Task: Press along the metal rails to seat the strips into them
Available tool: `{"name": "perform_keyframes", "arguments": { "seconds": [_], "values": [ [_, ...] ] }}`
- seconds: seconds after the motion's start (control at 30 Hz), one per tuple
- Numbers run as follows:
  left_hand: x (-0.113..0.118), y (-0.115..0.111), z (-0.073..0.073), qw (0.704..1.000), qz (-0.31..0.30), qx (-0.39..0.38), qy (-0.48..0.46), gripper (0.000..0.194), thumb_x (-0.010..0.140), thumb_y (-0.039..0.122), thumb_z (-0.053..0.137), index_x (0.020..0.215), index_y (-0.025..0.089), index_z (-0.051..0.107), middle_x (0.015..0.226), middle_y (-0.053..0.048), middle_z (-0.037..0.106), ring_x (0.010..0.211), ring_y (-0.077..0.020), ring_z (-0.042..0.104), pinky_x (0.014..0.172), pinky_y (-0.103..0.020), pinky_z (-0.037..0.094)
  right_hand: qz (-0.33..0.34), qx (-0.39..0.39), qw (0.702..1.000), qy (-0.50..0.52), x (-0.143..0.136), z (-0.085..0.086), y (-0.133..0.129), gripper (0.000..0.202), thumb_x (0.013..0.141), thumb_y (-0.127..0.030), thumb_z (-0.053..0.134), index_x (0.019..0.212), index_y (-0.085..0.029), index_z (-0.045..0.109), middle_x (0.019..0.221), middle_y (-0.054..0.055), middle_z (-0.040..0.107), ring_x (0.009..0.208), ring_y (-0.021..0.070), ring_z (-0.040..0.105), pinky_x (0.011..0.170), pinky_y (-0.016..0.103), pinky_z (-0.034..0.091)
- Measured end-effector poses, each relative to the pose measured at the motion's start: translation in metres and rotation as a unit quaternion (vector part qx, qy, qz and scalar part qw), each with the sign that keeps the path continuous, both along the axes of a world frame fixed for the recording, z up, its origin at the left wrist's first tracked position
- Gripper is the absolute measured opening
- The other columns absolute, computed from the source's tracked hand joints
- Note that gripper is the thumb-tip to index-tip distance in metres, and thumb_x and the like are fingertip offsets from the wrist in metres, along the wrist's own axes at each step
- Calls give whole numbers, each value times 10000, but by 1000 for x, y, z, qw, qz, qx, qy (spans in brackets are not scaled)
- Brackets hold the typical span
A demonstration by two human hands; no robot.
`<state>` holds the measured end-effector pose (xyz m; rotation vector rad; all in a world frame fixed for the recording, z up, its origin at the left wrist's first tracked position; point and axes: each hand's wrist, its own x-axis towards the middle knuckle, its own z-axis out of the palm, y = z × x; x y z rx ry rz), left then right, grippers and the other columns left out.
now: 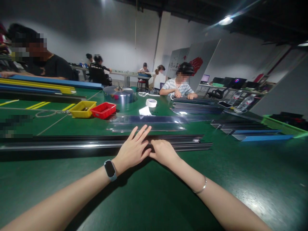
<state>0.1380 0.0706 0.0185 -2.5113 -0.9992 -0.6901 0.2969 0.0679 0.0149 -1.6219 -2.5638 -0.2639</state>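
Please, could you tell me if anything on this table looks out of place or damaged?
Nothing looks plainly spilled or damaged. Only a white scrap stands out slightly: it lies loose and askew near the tape roll, with an uneven outline. The black profile at the left hand and right hand looks straight.

Yellow bin (81, 114), red bin (106, 114) alongside; white roll (151, 104)

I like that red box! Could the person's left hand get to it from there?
Probably yes, with a stretch: the red box sits beyond the left hand. Only the low black rail and flat clear plastic seem between, both likely easy to pass over.
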Motion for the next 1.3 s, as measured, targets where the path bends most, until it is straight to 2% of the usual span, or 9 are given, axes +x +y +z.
{"name": "perform_keyframes", "arguments": {
  "seconds": [0.17, 0.4, 0.57, 1.0, 1.13, 1.3],
  "values": [
    [0, 0, 0, 1000, -7, -4, -9, 227, 780, 336, 461, 802, 153, 593, 1405, -85, 227, 1296, -276, 144, 1054, -506, 142, 13, -43, 999, 7, 3, 2, 4, 270, 772, -390, 502, 893, -150, 523, 849, 99, 630, 814, 197, 589, 702, 277, 397],
    [0, -1, 1, 1000, 0, 0, -3, 268, 796, 366, 442, 805, 147, 597, 1409, -94, 213, 1300, -271, 128, 1058, -505, 125, 26, -47, 998, 15, 9, 4, 7, 276, 766, -407, 494, 898, -170, 542, 851, 81, 643, 806, 197, 600, 688, 270, 401],
    [0, -1, 1, 1000, -3, 0, -9, 293, 801, 389, 432, 801, 151, 603, 1401, -91, 238, 1296, -277, 143, 1049, -520, 127, -2, -39, 999, -19, 9, 10, 2, 298, 754, -431, 499, 882, -166, 544, 844, 94, 643, 788, 220, 604, 671, 293, 406],
    [-2, 6, -5, 999, -27, -25, 25, 337, 812, 393, 405, 937, 137, 586, 1393, -86, 264, 1287, -238, 186, 1051, -431, 164, 3, -54, 998, -22, 13, 10, 5, 329, 734, -465, 514, 857, -164, 564, 839, 86, 643, 758, 210, 605, 648, 277, 413],
    [-3, 6, -7, 998, -23, -46, 25, 369, 832, 396, 361, 1004, 135, 557, 1349, -100, 345, 1249, -225, 269, 1022, -403, 219, 15, -39, 999, -19, 13, 10, 4, 338, 740, -456, 505, 896, -163, 568, 843, 91, 645, 770, 220, 605, 660, 284, 413],
    [-4, 5, -8, 998, -14, -65, 17, 359, 837, 399, 344, 978, 136, 543, 1218, -118, 463, 1099, -225, 420, 930, -377, 329, 14, -42, 999, -9, 13, 11, 4, 372, 747, -455, 500, 964, -159, 562, 871, 98, 645, 801, 223, 602, 688, 290, 413]
  ]
}}
